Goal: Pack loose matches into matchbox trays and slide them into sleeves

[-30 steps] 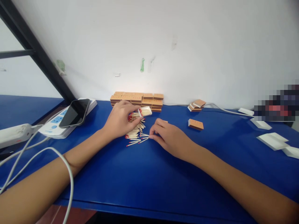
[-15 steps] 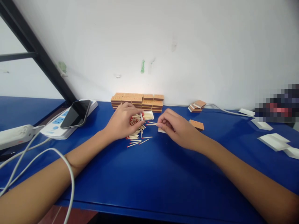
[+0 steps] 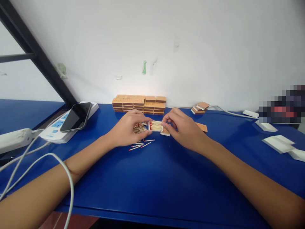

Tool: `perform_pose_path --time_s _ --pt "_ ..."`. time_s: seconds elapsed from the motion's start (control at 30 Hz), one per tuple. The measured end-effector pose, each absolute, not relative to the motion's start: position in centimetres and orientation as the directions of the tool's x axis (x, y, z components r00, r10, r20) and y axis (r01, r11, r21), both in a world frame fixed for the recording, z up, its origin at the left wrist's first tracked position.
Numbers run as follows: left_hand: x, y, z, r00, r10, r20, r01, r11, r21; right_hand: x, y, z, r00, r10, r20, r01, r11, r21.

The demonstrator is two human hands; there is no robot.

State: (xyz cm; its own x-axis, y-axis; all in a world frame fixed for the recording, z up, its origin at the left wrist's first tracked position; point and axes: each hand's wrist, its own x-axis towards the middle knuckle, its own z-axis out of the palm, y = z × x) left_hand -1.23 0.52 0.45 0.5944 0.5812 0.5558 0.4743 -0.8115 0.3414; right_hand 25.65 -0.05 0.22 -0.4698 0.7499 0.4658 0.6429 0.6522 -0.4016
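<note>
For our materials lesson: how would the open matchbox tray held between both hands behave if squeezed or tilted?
The open tray looks like thin card: probably light, and easily crushed if the left hand and right hand squeeze. Uncovered, its matches would likely spill when tilted, like the loose matches nearby.

Wooden matches (image 3: 139, 128), white cardboard tray (image 3: 156, 126), smooth blue tabletop (image 3: 152, 178).
</note>
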Motion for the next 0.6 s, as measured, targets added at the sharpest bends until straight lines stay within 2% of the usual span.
perform_pose_path --time_s 0.27,0.43,0.5,0.6 --pt "-1.1 0.5 0.4 0.607 0.584 0.539 0.468 -0.811 0.351 25.5 -0.2 -0.1 -0.449 0.71 0.542 0.611 0.687 -0.393" --pt "-1.1 0.7 0.5 0.55 0.621 0.559 0.524 -0.777 0.348 25.2 -0.5 -0.1 -0.447 0.673 0.59 0.572 0.722 -0.39" --pt "-1.3 0.8 0.4 0.515 0.64 0.569 0.568 -0.753 0.332 24.9 -0.8 -0.2 -0.475 0.664 0.577 0.55 0.736 -0.395" --pt "-1.6 1.0 0.4 0.485 0.658 0.576 0.616 -0.724 0.309 24.5 -1.3 -0.7 -0.571 0.665 0.481 0.539 0.746 -0.392"
